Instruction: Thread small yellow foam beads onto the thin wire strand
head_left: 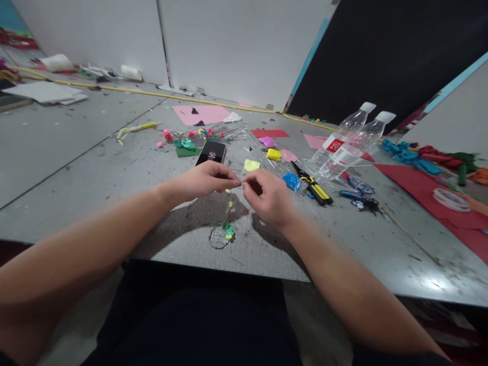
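Note:
My left hand [211, 178] and my right hand [268, 197] meet fingertip to fingertip above the grey table. Both are pinched closed; whatever lies between the fingers is too small to make out. Below them on the table rests a round wire grid [218, 237] with green and yellow clay pieces [227, 230] at its right edge. Small yellow bits [230, 204] show between the grid and my hands. Just behind my left hand lies a black phone [212, 152]. A pale yellow clay lump [251, 165] sits behind my right hand.
Right of my hands are a blue clay packet [292, 181], yellow-black pliers [313, 185] and two plastic bottles [340, 145]. Red sheets [423, 195] cover the right side. Farther back lie a pink sheet [198, 115] and yellow clay [273, 154]. The table's front edge [224, 269] is near my body.

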Tool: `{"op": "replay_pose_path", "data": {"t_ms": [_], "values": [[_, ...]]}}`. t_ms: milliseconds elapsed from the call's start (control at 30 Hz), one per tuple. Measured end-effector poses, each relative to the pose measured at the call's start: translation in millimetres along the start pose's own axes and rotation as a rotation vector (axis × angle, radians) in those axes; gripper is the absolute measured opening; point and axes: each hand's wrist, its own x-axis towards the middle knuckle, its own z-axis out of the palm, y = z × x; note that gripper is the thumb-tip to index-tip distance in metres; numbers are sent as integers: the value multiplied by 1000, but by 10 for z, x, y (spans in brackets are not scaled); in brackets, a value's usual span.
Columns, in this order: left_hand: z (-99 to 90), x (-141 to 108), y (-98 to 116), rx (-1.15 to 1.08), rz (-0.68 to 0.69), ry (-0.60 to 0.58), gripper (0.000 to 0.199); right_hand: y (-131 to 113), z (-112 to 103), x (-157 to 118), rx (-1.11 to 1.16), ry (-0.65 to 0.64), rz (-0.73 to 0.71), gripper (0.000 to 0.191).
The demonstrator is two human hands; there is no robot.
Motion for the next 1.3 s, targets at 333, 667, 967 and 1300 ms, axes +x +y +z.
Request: {"op": "replay_pose_path", "data": {"t_ms": [333,667,967,1300], "values": [[-169,54,-65,292,-7,36,19,107,-6,18,70,105,109,20],[-46,-27,6,53,-2,-16,26,55,51,10,146,35,-29,9],[-26,-33,32,-64,-35,-7,24,8,45,10,144,67,-77,10],[-66,-39,107,-26,-86,79,22,26,18,-4,168,-13,210,22]]}}
